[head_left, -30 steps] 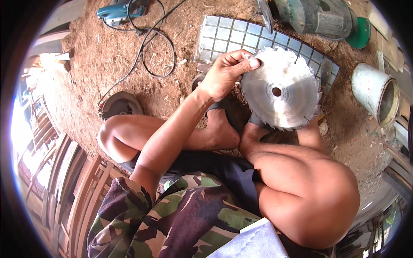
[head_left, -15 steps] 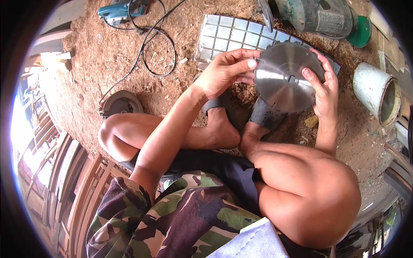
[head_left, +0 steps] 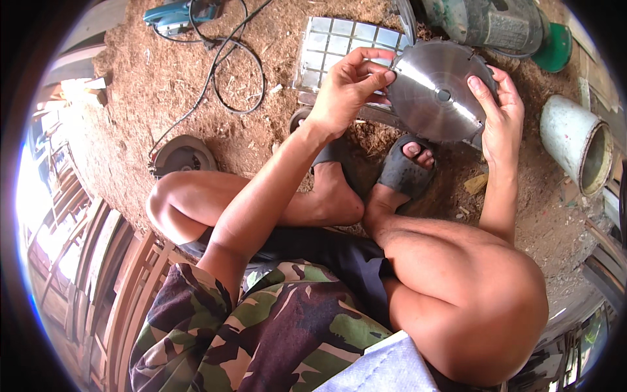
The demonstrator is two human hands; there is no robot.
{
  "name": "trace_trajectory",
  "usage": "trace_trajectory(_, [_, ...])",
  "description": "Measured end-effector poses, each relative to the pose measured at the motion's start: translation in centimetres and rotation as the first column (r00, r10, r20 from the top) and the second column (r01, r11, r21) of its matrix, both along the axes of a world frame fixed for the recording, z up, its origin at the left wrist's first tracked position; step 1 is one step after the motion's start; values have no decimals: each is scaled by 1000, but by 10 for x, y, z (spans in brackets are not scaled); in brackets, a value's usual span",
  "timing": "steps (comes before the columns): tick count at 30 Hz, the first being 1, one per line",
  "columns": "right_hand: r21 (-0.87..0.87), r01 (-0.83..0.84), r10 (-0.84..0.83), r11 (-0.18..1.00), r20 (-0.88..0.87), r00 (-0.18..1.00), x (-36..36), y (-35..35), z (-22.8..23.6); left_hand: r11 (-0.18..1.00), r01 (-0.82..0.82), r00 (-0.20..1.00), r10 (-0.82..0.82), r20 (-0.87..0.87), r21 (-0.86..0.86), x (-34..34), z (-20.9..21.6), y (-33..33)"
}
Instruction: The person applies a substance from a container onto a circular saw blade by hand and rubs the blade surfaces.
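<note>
- Between two bare hands, out past the feet, one saw blade [head_left: 431,117] is held up above the ground [head_left: 153,85].
- One left hand [head_left: 347,91] pinches the blade's left rim between thumb and fingers; one right hand [head_left: 503,117] grasps the opposite edge, thumb laid on the face.
- Two dark sandals [head_left: 403,175] on two feet, one tiled panel [head_left: 326,44], one pale bucket [head_left: 567,138], one blue power tool [head_left: 177,19], one looped black cable [head_left: 264,78] and one dark round machine part [head_left: 186,155] beside the left knee.
- The blade covers part of the panel; some right fingers pass behind its edge. The blue tool and a green-ended cylinder [head_left: 499,29] are cut off at the top. The left sandal's front sits in shadow, and the stacked timber [head_left: 127,287] fades into glare at the far left. The blade's teeth are too small to count.
- The blade is round, grey and bare-looking, face toward the camera, with a small central hole, a toothed rim and white streaks of light slanting across the metal.
</note>
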State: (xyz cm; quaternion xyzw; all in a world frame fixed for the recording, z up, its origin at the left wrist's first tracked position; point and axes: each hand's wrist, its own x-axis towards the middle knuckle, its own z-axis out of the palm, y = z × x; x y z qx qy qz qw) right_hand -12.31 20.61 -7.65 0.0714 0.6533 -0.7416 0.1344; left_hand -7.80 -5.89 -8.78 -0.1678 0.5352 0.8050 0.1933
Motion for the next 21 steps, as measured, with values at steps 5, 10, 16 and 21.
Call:
trace_trajectory(5, [-3,36,-36,999,-53,998,3,-2,-1,994,38,988,-52,-146,-100,-1,5,2])
trace_trajectory(10, [62,57,-46,996,-163,986,14,-3,14,995,4,983,-22,-183,-100,0,3,2])
trace_trajectory(16, [125,43,-12,991,-242,970,22,0,26,998,-16,986,5,-165,-61,0,0,7])
trace_trajectory(21, [54,76,-68,996,-141,988,14,-2,14,992,-7,988,-13,-155,-128,-1,8,5])
